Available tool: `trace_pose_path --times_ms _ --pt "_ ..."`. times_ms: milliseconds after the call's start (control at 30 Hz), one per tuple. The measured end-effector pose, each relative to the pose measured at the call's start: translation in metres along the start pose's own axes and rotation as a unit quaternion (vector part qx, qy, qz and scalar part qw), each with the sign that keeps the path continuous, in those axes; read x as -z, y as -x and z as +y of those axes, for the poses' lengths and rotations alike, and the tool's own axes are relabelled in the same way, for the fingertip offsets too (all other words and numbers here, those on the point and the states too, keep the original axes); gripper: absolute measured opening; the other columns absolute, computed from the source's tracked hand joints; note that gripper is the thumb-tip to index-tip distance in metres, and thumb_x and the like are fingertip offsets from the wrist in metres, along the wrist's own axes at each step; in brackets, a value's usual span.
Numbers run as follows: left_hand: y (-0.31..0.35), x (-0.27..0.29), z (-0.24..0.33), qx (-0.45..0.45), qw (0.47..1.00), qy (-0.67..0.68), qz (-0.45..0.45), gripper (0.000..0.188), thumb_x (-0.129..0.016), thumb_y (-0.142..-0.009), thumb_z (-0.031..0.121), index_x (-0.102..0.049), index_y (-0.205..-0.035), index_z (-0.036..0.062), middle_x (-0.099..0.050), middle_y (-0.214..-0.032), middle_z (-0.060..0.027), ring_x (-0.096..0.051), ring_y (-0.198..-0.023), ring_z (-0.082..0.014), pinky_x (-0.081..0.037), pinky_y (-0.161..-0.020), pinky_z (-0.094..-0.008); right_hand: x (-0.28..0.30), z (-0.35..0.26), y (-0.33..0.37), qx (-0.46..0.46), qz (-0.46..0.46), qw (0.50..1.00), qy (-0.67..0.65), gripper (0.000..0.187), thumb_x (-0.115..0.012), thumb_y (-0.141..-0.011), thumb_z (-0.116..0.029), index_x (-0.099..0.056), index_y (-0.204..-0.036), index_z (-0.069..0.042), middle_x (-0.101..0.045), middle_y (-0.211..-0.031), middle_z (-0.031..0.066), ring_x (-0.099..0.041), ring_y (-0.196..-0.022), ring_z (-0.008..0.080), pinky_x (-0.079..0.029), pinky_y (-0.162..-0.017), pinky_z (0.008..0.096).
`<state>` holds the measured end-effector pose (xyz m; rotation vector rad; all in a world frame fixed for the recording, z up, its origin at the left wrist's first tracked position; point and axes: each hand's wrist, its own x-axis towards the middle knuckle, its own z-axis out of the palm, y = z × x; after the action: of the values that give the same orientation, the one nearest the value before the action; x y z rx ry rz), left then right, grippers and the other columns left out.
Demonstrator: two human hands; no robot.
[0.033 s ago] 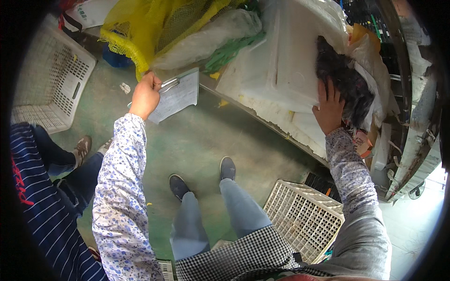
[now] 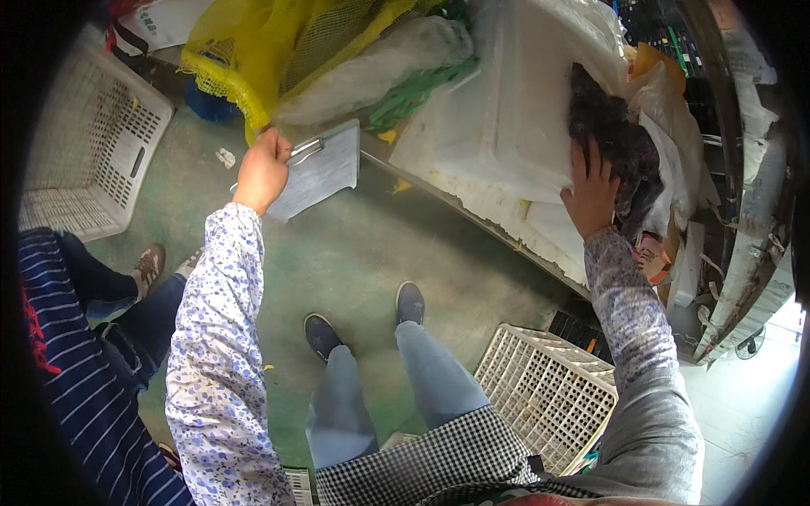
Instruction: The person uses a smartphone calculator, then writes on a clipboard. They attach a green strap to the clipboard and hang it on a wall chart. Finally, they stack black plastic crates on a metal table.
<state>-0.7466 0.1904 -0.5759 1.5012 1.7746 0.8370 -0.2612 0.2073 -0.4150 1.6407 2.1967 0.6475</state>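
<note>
My left hand [image 2: 260, 173] is closed on a clipboard [image 2: 342, 135] near its metal clip [image 2: 305, 152]. A sheet of paper [image 2: 312, 179] lies on the board, which hangs tilted over the floor. Just beyond these fingers is the gathered lower end of a yellow mesh bag [image 2: 253, 110]; whether they touch it I cannot tell. On the table at the right, my right hand [image 2: 593, 190] rests with fingers spread on a crumpled black plastic bag [image 2: 620, 135]. Beneath and beside it are translucent white plastic sheets [image 2: 523, 110].
A person in a striped top [image 2: 93, 371] stands close on my left. A white plastic crate [image 2: 118, 152] is at the far left, and another crate [image 2: 548, 392] sits by my right leg. The table's edge [image 2: 472, 215] runs slantwise before me. Clear plastic film [image 2: 388, 67] lies beside green strips [image 2: 422, 93].
The black bag's right edge has drawn in slightly under my right hand, which has shifted a little to the left. My left hand and the clipboard are nearly unchanged.
</note>
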Motion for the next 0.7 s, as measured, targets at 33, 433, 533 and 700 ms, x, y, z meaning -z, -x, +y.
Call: trace_pose_path --times_ms 33,433,533,700 --pt "0.000 0.002 0.001 0.001 1.000 0.000 -0.002 0.006 -0.058 -0.085 0.002 -0.052 -0.087 0.0009 -0.055 -0.074 -0.0111 -0.052 -0.070 -0.0191 -0.043 -0.067 -0.0311 0.000 -0.006 -0.003 -0.004 -0.004 1.000 -0.002 0.095 -0.076 -0.067 -0.020 -0.025 -0.147 -0.020 -0.030 -0.148 0.0164 -0.041 -0.120 0.0391 -0.046 -0.085 0.0558" --pt "-0.007 0.049 0.009 -0.010 0.999 -0.009 0.038 0.009 -0.059 -0.083 -0.002 -0.052 -0.086 0.0001 -0.057 -0.080 -0.0113 -0.054 -0.072 -0.0203 -0.044 -0.069 -0.0313 0.080 -0.132 -0.033 0.132 0.042 0.904 -0.404 0.081 -0.069 -0.080 -0.023 -0.026 -0.147 -0.006 -0.034 -0.148 0.0186 -0.035 -0.135 0.0358 -0.033 -0.107 0.0466" --pt "-0.016 0.062 -0.002 -0.042 0.997 -0.007 0.068 0.008 -0.059 -0.083 -0.003 -0.052 -0.086 -0.0003 -0.055 -0.079 -0.0107 -0.053 -0.072 -0.0176 -0.044 -0.069 -0.0303 0.006 -0.214 -0.096 -0.163 -0.136 0.781 -0.587 0.069 -0.065 -0.088 -0.024 -0.031 -0.144 -0.003 -0.034 -0.149 0.0159 -0.044 -0.129 0.0304 -0.041 -0.103 0.0383" --pt "-0.028 0.081 0.020 -0.042 0.997 0.021 0.054 0.006 -0.058 -0.083 -0.003 -0.052 -0.084 -0.0003 -0.059 -0.102 -0.0163 -0.055 -0.073 -0.0205 -0.045 -0.071 -0.0313 -0.156 -0.225 -0.183 -0.239 -0.032 0.643 -0.727 0.057 -0.061 -0.089 -0.029 -0.040 -0.136 -0.003 -0.046 -0.133 0.0122 -0.054 -0.112 0.0276 -0.047 -0.098 0.0395"
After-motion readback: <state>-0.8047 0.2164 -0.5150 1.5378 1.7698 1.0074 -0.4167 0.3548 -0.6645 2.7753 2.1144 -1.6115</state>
